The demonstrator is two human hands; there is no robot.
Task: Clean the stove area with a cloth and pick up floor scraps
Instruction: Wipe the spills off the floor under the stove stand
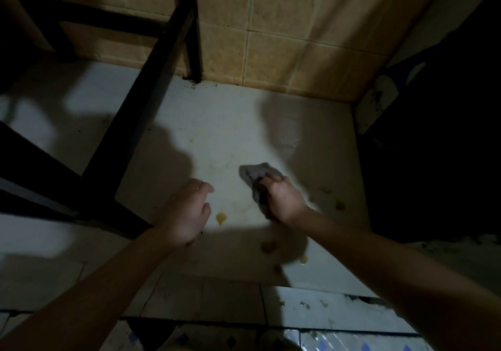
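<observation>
On the white bench, my right hand holds the grey cloth down, fingers curled round its bunched end; my left hand hovers nearby, fingers loosely curled, empty; the cloth is probably soft, light and limp; grip the bunched middle.

2 hands are in view: 1 left hand and 1 right hand. There is 1 cloth. On the 1 white slab, 4 yellow spots show plainly; fainter ones are too dim to count. 1 black frame stands at the left. About 3 small scraps lie on the lower tile.
</observation>
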